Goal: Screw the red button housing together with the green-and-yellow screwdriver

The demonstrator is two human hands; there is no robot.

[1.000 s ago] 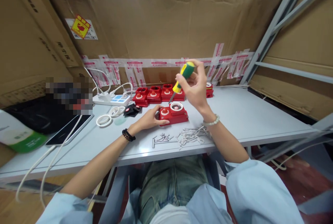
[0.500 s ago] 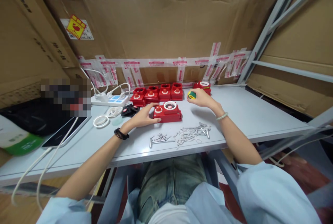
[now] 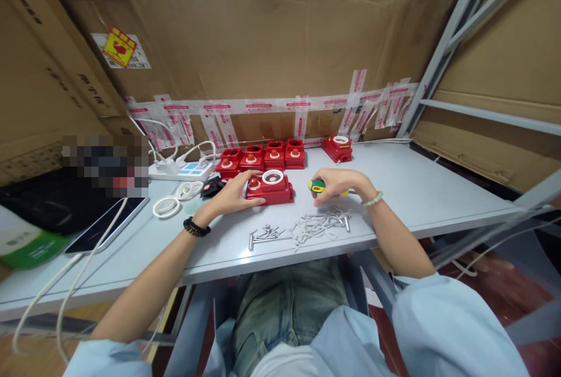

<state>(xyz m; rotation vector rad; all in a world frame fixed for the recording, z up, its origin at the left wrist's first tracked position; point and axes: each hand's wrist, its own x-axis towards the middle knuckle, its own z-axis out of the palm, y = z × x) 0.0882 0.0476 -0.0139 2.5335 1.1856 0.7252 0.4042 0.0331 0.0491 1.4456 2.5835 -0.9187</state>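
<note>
My left hand (image 3: pixel 233 194) grips the left end of a red box (image 3: pixel 279 194) with a white ring and a red button on top, which rests on the table. Closed around a screwdriver (image 3: pixel 316 186) with a green and yellow handle, my right hand (image 3: pixel 339 182) is to the right of that box, apart from it. The screwdriver's shaft points right, toward the wrist. On the table in front lie small chains (image 3: pixel 318 229) with metal pins, and left of them a heap of small screws (image 3: pixel 267 231).
Several similar red boxes (image 3: pixel 274 161) stand in a row at the back, another red box (image 3: pixel 337 149) further right. White rings (image 3: pixel 166 207), black parts (image 3: pixel 213 186), a power strip (image 3: pixel 182 172) and a phone (image 3: pixel 105 225) occupy the left side. Cardboard (image 3: pixel 263 32) walls the back.
My right hand has come toward me from beside the rear right box, bringing the screwdriver, whose shaft now shows. My left hand still holds the red box; the view has shifted slightly.
</note>
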